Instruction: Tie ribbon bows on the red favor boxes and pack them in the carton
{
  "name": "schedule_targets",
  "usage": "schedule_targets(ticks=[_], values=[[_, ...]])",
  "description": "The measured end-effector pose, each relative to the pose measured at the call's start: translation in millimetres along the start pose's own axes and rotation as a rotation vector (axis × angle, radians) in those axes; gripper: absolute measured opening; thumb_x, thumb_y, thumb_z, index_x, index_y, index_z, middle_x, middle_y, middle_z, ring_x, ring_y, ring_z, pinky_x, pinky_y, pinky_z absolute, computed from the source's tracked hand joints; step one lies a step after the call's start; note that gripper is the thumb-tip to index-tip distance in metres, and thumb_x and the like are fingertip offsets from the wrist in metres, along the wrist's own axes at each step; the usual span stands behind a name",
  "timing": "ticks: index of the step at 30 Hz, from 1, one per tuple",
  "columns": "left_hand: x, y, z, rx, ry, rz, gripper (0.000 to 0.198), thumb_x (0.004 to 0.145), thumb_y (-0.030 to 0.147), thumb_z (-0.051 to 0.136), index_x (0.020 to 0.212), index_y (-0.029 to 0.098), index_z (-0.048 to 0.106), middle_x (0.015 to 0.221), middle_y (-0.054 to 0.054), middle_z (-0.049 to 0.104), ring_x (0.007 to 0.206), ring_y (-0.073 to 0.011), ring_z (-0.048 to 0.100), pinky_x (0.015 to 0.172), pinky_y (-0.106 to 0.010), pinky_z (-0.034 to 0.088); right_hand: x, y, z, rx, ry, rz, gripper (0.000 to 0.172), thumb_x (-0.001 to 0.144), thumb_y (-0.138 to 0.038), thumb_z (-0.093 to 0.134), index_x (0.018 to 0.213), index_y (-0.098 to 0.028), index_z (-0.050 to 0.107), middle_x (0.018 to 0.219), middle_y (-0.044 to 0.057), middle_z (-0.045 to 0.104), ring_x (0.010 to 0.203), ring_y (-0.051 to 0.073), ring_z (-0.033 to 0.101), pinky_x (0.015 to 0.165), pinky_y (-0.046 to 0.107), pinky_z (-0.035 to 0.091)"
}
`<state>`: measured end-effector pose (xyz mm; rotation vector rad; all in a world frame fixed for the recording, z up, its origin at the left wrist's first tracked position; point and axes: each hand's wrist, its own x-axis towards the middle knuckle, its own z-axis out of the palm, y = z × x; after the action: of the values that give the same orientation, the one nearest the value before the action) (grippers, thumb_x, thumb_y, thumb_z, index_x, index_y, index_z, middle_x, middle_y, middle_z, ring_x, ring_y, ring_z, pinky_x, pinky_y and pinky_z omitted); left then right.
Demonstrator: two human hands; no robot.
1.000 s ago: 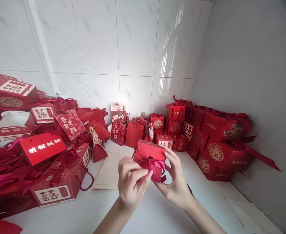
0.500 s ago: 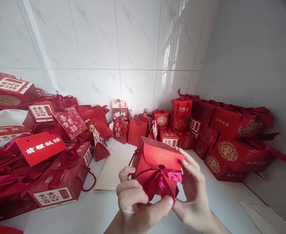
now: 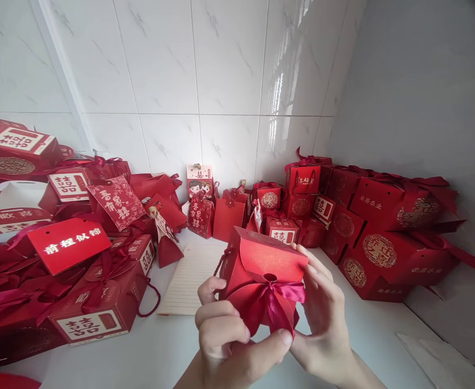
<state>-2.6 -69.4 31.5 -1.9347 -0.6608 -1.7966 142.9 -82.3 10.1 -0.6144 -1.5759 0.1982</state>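
Note:
A small red gift box (image 3: 261, 259) is held up above the white table, its curved flaps facing me. A dark pink ribbon (image 3: 275, 297) is tied in front, just below a round hole. My left hand (image 3: 231, 335) grips the box's left and lower side, the thumb pressed near the ribbon's lower end. Along the right side, my right hand (image 3: 322, 319) wraps round the box, fingertips at its upper right corner and thumb low by the ribbon. A twisted red cord hangs at the box's left edge. Behind the box lies a lined notebook (image 3: 191, 278), partly covered.
A big heap of red boxes (image 3: 91, 302) with ribbons and tags fills the left. Small boxes and bags (image 3: 229, 216) stand by the tiled wall. Larger red boxes (image 3: 383, 248) are stacked at the right. A pale flat sheet (image 3: 435, 356) lies at the lower right.
Both hands and the box have shifted very slightly to the right. The grip on the box looks the same.

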Motion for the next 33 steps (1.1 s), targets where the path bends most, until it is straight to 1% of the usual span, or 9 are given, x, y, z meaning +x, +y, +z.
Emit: schedule_targets(ticks=[3,6,9,14,18,21,30,32,33], values=[[5.6,4.2,2.9,-0.147,0.096,0.015,0.023,0.066,0.003,0.064,0.064,0.026,0.061,0.072,0.003,0.031,0.065,-0.0078,0.037,0.085,-0.033,0.042,1.0,0.1,0.0,0.011,-0.005,-0.014,0.068,0.075,-0.004,0.055,0.134,-0.025,0.029,0.144,0.012,0.018,0.134,0.032,0.020,0.094,0.045,0.047],[7.9,6.5,4.9,-0.170,0.129,-0.012,0.023,0.067,0.002,0.063,0.061,0.024,0.061,0.072,0.003,0.031,0.065,-0.0082,0.036,0.083,-0.033,0.042,1.3,0.4,-0.2,0.024,-0.012,-0.007,0.069,0.074,-0.003,0.055,0.134,-0.025,0.028,0.144,0.011,0.018,0.134,0.032,0.019,0.094,0.044,0.048],[8.2,6.5,3.8,-0.167,0.109,0.004,0.022,0.069,0.004,0.062,0.062,0.025,0.062,0.072,0.003,0.031,0.066,-0.0089,0.036,0.081,-0.034,0.042,1.0,0.8,-0.6,0.027,-0.022,0.002,0.070,0.074,-0.003,0.056,0.134,-0.026,0.028,0.145,0.011,0.017,0.134,0.031,0.019,0.094,0.043,0.048],[8.8,5.2,1.3,-0.147,0.070,0.018,0.022,0.068,0.003,0.062,0.065,0.025,0.061,0.073,0.003,0.031,0.066,-0.0085,0.037,0.083,-0.033,0.042,0.4,1.3,-1.1,0.021,-0.022,0.008,0.071,0.074,-0.005,0.058,0.134,-0.026,0.028,0.144,0.011,0.018,0.134,0.031,0.019,0.094,0.042,0.048],[8.4,5.8,3.2,-0.162,0.094,0.012,0.021,0.070,0.004,0.061,0.064,0.024,0.061,0.072,0.003,0.031,0.066,-0.0085,0.036,0.082,-0.034,0.042,0.5,1.2,-1.2,0.020,-0.034,0.011,0.071,0.074,-0.005,0.059,0.134,-0.026,0.028,0.145,0.011,0.017,0.134,0.032,0.020,0.095,0.044,0.047],[7.9,6.3,4.4,-0.157,0.102,0.004,0.022,0.069,0.002,0.062,0.063,0.023,0.061,0.072,0.003,0.031,0.066,-0.0085,0.036,0.083,-0.035,0.041,0.7,1.1,-1.3,0.015,-0.037,0.022,0.069,0.074,-0.006,0.058,0.134,-0.026,0.029,0.145,0.011,0.016,0.134,0.033,0.020,0.095,0.046,0.046],[8.7,6.7,6.3,-0.146,0.127,0.005,0.022,0.066,0.002,0.061,0.065,0.024,0.060,0.072,0.003,0.031,0.065,-0.0081,0.037,0.082,-0.033,0.042,-0.4,1.2,-3.1,-0.040,-0.045,0.045,0.071,0.073,-0.007,0.060,0.134,-0.028,0.028,0.144,0.011,0.017,0.134,0.034,0.019,0.095,0.049,0.044],[6.9,7.1,5.6,-0.139,0.141,-0.001,0.023,0.067,0.002,0.061,0.064,0.024,0.060,0.072,0.004,0.032,0.064,-0.0075,0.037,0.084,-0.032,0.042,-0.9,1.7,-3.3,-0.071,-0.046,0.050,0.072,0.073,-0.009,0.061,0.134,-0.029,0.029,0.144,0.011,0.019,0.133,0.034,0.021,0.095,0.050,0.044],[5.6,6.6,5.2,-0.144,0.130,-0.003,0.022,0.068,0.003,0.061,0.065,0.025,0.060,0.072,0.004,0.033,0.064,-0.0073,0.038,0.086,-0.032,0.042,-0.9,2.3,-3.3,-0.080,-0.046,0.053,0.072,0.072,-0.009,0.061,0.133,-0.029,0.029,0.144,0.010,0.019,0.133,0.034,0.022,0.095,0.050,0.044]])
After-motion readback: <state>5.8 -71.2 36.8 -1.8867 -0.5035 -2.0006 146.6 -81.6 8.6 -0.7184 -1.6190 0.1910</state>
